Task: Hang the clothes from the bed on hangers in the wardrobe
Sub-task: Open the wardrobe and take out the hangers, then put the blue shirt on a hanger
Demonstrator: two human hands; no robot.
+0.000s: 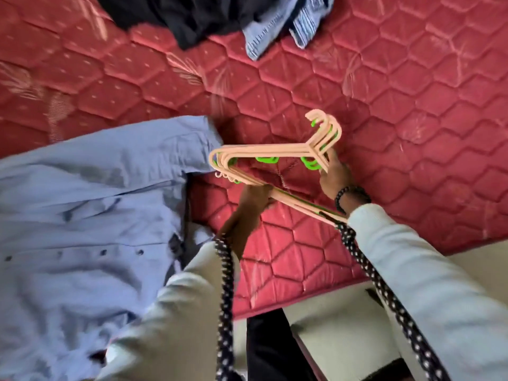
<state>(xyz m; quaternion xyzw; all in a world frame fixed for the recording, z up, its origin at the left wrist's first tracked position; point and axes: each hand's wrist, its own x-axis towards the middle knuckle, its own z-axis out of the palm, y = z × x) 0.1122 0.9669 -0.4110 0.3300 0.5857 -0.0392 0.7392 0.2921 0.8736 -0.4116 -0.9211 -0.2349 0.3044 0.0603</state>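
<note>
left grip: we're clenching our left hand (pixel 254 198) round the bottom bars of the hanger stack (pixel 270 155)
right grip: our right hand (pixel 334 174) is pinching the stack near the necks
risk: nested hooks are probably snagging, so we're risking dropping several
hangers: thin, smooth peach plastic with green clips
clothes: a soft, creased blue shirt (pixel 90 204) is lying on the quilted red bed (pixel 384 92), just left of the stack; a dark pile (pixel 192 15) is sitting further up

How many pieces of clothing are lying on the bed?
3 that I can tell: a light blue shirt at the left, a black garment at the top edge, and a striped blue one beside it. More may lie out of view.
</note>
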